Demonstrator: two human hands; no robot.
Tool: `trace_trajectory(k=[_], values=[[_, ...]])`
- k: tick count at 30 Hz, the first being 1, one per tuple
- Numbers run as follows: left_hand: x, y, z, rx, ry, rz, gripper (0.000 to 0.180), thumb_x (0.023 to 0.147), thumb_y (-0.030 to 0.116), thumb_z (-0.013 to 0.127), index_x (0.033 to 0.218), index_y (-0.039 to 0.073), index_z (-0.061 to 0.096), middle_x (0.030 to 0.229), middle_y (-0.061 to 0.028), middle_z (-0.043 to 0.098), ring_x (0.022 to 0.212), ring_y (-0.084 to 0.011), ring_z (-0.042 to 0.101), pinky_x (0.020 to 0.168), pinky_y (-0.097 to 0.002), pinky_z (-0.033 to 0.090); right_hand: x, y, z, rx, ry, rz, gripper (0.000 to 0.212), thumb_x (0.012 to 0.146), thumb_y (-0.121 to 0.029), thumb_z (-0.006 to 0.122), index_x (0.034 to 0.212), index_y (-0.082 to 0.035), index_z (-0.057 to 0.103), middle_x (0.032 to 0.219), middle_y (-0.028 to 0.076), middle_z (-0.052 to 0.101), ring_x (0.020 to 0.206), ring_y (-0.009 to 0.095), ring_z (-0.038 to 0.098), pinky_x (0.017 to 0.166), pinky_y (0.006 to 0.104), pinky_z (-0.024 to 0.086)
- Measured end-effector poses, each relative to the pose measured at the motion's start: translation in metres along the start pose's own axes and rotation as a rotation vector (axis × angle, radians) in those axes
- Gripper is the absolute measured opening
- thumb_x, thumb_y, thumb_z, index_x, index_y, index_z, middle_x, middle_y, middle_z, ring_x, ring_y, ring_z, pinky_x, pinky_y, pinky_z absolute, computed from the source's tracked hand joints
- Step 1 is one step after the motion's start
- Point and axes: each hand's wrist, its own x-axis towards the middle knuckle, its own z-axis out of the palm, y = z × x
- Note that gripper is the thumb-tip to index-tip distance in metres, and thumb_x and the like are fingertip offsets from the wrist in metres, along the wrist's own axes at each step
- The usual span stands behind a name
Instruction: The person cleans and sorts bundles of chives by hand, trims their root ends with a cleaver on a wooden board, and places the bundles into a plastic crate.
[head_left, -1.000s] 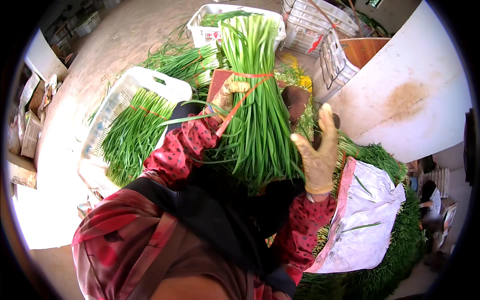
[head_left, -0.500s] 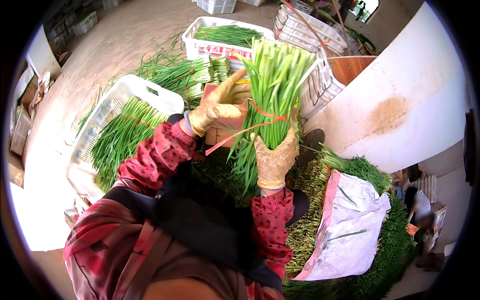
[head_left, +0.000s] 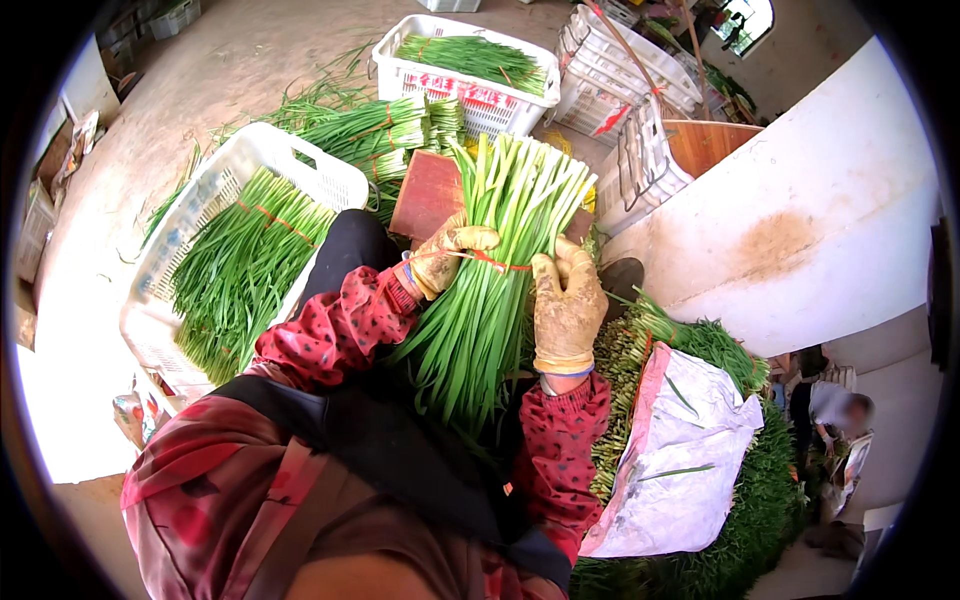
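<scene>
A bunch of garlic chives [head_left: 490,290] lies in front of me, pale cut ends pointing away and green leaves hanging toward my lap. Around its middle runs a thin red tie [head_left: 492,262]. My left hand [head_left: 445,258], in a soiled yellowish glove, is closed on the tie's loose end at the bunch's left side. At the right edge, my right hand [head_left: 568,310], gloved alike, has its fingers bent against the stalks; its fingertips are partly hidden. Beneath the cut ends shows a reddish board [head_left: 428,193].
A white crate [head_left: 335,190] of tied chives stands at left, another crate [head_left: 470,95] behind. Bundles [head_left: 365,135] lie on the floor between them. At right, a whitish sack [head_left: 690,470] covers heaped chives [head_left: 765,500], below a large white curved surface [head_left: 790,220]. A person [head_left: 842,415] is far right.
The bunch has come down and nearer, its leaves spreading toward my lap. My left hand has closed on the tie; my right hand has shifted from beneath the bunch to its right edge.
</scene>
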Motion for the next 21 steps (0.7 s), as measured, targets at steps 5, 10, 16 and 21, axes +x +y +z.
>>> trace_trajectory(k=[5,10,16,21], values=[[-0.012,0.012,-0.001,0.124,-0.001,-0.017,0.075,0.07,0.023,0.075,0.136,0.0,0.048,0.124,-0.0106,0.062,0.108,-0.0219,0.062,0.095,-0.0345,0.048,0.043,0.018,-0.069,-0.422,0.212,-0.366,0.015,0.09,-0.011,0.063,0.105,-0.01,0.066,0.095,0.007,0.066,0.079,0.024,0.062,0.071,0.036,0.052],[-0.023,0.015,0.02,0.013,-0.009,-0.011,0.096,0.06,0.012,0.085,0.144,0.002,0.039,0.138,-0.0104,0.053,0.124,-0.0221,0.052,0.105,-0.0361,0.042,0.056,0.03,-0.122,-0.405,0.271,0.017,0.049,0.087,-0.016,0.071,0.132,-0.009,0.055,0.126,0.011,0.058,0.103,0.024,0.06,0.083,0.032,0.053],[-0.026,0.005,0.042,0.151,-0.012,0.169,0.111,0.066,0.002,0.085,0.153,0.007,0.016,0.146,-0.0073,0.042,0.133,-0.0184,0.042,0.108,-0.035,0.036,-0.006,0.012,-0.028,0.88,-0.274,0.313,0.121,0.065,-0.032,0.09,0.154,-0.006,0.01,0.151,0.019,0.031,0.133,0.033,0.041,0.106,0.0432,0.038],[-0.031,0.011,0.051,0.855,0.031,0.245,0.135,0.058,0.024,0.094,0.154,0.005,0.001,0.151,-0.0187,0.032,0.139,-0.0235,0.032,0.113,-0.0359,0.028,-0.031,0.014,0.023,1.079,-0.051,0.439,0.089,0.08,-0.043,0.072,0.145,0.002,0.03,0.138,0.015,0.045,0.123,0.027,0.05,0.104,0.0397,0.04]])
